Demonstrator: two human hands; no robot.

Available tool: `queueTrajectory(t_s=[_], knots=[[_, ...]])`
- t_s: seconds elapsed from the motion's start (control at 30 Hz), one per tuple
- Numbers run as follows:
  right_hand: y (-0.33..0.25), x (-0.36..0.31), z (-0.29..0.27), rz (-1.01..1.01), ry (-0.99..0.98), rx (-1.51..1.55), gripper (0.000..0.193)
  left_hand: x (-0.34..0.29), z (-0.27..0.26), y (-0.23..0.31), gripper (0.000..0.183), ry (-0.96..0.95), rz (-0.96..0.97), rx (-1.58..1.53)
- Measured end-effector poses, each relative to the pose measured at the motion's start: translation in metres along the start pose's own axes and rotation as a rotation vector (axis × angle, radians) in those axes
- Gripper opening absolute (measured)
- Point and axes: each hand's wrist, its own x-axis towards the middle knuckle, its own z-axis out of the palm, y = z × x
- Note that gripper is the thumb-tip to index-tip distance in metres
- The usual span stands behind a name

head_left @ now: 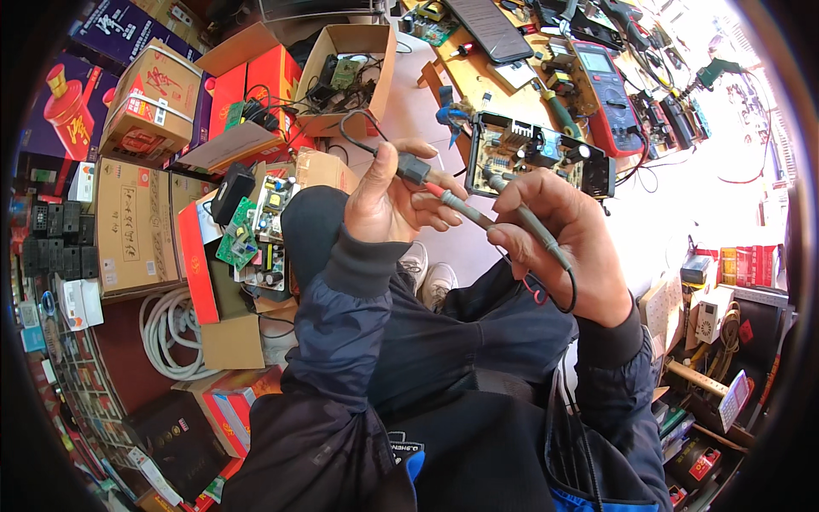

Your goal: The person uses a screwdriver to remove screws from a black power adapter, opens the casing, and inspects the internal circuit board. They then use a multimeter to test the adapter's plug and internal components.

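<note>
In the middle, above my lap, my left hand (375, 205) pinches a black connector (413, 168) with a thin black cable curving up from it. My right hand (584, 247) grips two grey test probes like a pair of chopsticks. The lower probe (467, 208) points left, and its reddish front end meets the connector; whether its tip is inside cannot be made out. The other probe (539, 229) slants up toward an open black case holding a circuit board (512, 162), just beyond my right hand. Its tip looks close to the case, with contact unclear.
A red multimeter (600, 94) lies on the cluttered wooden bench at the upper right, near a green-handled screwdriver (559, 111) and a phone (490, 30). Left of my knees stand a carton of circuit boards (273, 205) and a cardboard box of cables (345, 38).
</note>
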Motion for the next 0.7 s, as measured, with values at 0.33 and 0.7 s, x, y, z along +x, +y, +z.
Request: queueTrajectory(t_s=[0.33, 0.7], knots=[[0.006, 0.015, -0.013, -0.245, 0.275, -0.146, 0.029, 0.001, -0.003, -0.004, 0.057, -0.035, 0.019, -0.101], [0.018, 0.037, -0.017, -0.379, 0.301, -0.382, 0.031, -0.002, -0.002, -0.002, 0.055, 0.017, 0.020, -0.038]])
